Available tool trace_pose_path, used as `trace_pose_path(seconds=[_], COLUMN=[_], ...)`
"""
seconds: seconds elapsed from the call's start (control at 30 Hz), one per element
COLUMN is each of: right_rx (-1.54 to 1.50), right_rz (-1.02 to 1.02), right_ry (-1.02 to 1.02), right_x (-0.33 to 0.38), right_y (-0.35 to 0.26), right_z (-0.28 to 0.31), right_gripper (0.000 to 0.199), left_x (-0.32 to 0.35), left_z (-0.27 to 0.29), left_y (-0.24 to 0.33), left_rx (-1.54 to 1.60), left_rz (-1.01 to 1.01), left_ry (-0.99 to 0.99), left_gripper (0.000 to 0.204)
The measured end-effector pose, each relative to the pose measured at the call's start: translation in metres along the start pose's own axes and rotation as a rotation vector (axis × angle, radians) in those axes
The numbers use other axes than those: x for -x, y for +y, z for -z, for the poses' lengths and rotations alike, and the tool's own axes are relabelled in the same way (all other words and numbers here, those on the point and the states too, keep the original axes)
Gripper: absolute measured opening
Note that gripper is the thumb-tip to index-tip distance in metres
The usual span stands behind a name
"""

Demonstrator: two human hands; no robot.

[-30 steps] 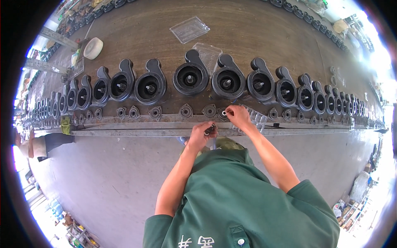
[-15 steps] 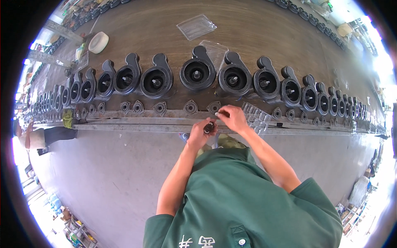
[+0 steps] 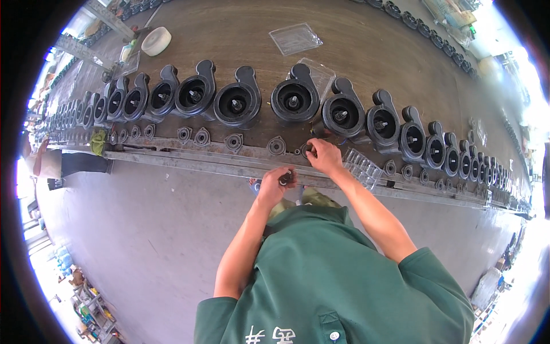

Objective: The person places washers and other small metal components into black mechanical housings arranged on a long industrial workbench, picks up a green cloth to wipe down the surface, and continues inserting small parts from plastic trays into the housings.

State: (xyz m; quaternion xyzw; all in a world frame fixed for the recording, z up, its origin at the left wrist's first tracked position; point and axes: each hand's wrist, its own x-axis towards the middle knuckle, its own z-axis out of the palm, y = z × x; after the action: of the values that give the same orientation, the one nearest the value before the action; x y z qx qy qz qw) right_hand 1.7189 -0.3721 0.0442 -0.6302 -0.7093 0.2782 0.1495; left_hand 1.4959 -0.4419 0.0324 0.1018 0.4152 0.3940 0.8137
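Observation:
Close to the bench edge, my left hand is closed around a small dark round part with a light rim, mostly covered by the fingers. My right hand reaches over the edge, its fingers pinched on a dark flange cover that rests on the bench. Just left of those fingertips lies a small ring. Another flange cover sits further left along the edge. Beyond it stands a black pump housing, its round cavity facing up with a metal shaft in the middle.
More black housings form a long row both ways, with flange covers before them. A clear plastic tray lies right of my right hand. Further back are a clear lid and a white tape roll. Another person's arm shows far left.
My right hand has moved from a small pale piece near my left hand forward onto the flange cover. A small ring now shows beside that cover. The whole view has shifted and tilted slightly.

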Motion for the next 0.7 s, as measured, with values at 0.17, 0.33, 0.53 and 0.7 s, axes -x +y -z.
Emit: trace_pose_path(seconds=[0.17,0.33,0.53,0.7], right_rx=[0.162,0.25,0.204,-0.043], right_rz=[0.13,0.253,0.289,0.068], right_ry=[-0.015,-0.026,0.001,0.093], right_x=[0.001,-0.012,-0.02,-0.014], right_y=[-0.018,-0.018,-0.013,-0.015], right_z=[-0.008,-0.025,-0.033,-0.011], right_gripper=[0.041,0.034,0.021,0.016], left_x=[-0.002,0.003,0.008,0.009], left_z=[0.008,0.009,0.013,0.023], left_y=[0.0,0.004,0.005,0.001], left_rx=[0.025,0.02,0.041,0.06], left_rz=[0.007,-0.009,-0.01,-0.033], left_ry=[0.034,0.081,0.121,0.141], left_gripper=[0.034,0.034,0.032,0.031])
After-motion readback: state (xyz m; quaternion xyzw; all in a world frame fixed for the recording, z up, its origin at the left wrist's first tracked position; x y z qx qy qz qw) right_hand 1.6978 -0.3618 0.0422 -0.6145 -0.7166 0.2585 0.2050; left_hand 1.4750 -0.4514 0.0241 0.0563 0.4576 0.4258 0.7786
